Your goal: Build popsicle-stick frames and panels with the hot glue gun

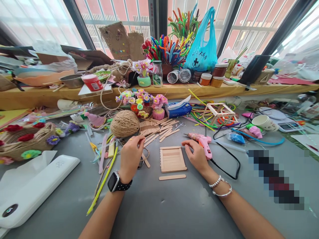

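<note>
— Where was the stick panel (172, 159) lying?

— Flat on the grey table (159, 205), between the two hands. Its slats ran left to right, with a rail down each side running away from the person, so the panel was nearly square. One loose stick (172, 177) lay just below it, long axis left to right, apart from the panel.

— And the hands?

— The left hand (130, 156) sat left of the panel with fingertips pinched together on a craft stick (146, 139), which pointed away and to the right toward the loose pile of sticks (159, 128). The right hand (196, 154) rested just right of the panel, fingers curled loosely together, touching the pink glue gun (203, 143); I couldn't tell whether it truly gripped it. The gun's nozzle pointed left, its black cord trailing off right.

— What about the surroundings?

— A ball of twine (124, 123) stood behind the left hand, a white case (37, 186) at the near left. A wooden ledge (174, 90) at the back held jars, pipe-cleaner flowers and a blue plastic bag (201, 49), in front of large windows (112, 13).
</note>
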`<state>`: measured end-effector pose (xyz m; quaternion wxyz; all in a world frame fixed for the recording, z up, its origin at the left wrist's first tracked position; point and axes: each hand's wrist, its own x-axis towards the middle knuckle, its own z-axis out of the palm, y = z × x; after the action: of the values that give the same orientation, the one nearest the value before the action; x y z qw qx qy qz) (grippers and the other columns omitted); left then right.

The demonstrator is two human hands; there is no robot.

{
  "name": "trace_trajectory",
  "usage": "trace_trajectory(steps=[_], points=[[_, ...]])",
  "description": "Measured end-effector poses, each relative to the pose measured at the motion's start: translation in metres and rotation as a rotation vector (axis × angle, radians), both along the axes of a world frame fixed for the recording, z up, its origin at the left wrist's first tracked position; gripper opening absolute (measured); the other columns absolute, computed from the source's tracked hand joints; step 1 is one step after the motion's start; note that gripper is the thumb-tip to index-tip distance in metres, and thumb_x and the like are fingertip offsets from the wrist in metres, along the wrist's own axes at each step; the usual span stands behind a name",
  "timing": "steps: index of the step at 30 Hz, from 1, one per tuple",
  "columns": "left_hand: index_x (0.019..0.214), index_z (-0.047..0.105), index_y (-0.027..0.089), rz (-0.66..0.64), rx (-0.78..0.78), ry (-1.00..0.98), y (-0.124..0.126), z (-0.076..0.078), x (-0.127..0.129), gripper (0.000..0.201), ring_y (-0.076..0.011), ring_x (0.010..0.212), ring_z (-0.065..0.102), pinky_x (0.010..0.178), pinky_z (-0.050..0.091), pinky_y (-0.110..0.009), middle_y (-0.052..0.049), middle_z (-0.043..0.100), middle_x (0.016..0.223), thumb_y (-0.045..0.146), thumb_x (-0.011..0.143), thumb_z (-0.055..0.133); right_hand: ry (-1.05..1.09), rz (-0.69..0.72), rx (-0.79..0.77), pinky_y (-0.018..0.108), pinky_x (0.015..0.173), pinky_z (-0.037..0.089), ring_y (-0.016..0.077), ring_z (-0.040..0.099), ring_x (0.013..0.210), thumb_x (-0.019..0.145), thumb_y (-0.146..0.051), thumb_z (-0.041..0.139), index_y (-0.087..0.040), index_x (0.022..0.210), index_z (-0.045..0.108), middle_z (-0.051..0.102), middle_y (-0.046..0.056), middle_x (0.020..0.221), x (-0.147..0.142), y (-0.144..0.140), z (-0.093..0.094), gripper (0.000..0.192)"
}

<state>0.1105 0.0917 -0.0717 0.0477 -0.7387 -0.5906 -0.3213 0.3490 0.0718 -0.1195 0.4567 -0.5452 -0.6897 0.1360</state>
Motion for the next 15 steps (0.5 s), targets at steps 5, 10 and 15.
trace_trajectory(steps=[5,10,15], points=[[0.081,0.059,0.018,-0.174,-0.043,-0.127,-0.008,0.015,0.006,0.017,-0.0162,0.072,0.057,0.066,0.043,-0.026,-0.003,0.063,0.078,0.026,0.081,0.045,-0.099,0.012,0.138,0.036,0.079,0.043,0.0199,0.054,0.083,0.08,-0.021,0.045,-0.02,0.098,0.055,0.06,0.006,0.088,-0.006,0.0,0.007,0.021],[0.077,0.059,0.019,-0.351,-0.074,-0.207,-0.022,0.024,0.023,0.011,-0.0121,0.064,0.055,0.063,0.043,-0.023,0.0,0.06,0.071,0.023,0.079,0.048,-0.326,0.124,0.21,0.033,0.07,0.044,0.0207,0.051,0.076,0.082,-0.026,0.047,-0.017,0.107,0.054,0.056,0.007,0.079,-0.028,-0.005,0.018,0.027],[0.076,0.059,0.019,-0.454,-0.158,-0.31,-0.027,0.019,0.035,0.011,-0.012,0.066,0.055,0.064,0.044,-0.023,0.001,0.06,0.07,0.025,0.08,0.05,-0.338,0.115,0.195,0.03,0.064,0.043,0.0188,0.051,0.071,0.086,-0.024,0.04,-0.017,0.091,0.06,0.055,0.006,0.072,-0.035,-0.009,0.02,0.022]])
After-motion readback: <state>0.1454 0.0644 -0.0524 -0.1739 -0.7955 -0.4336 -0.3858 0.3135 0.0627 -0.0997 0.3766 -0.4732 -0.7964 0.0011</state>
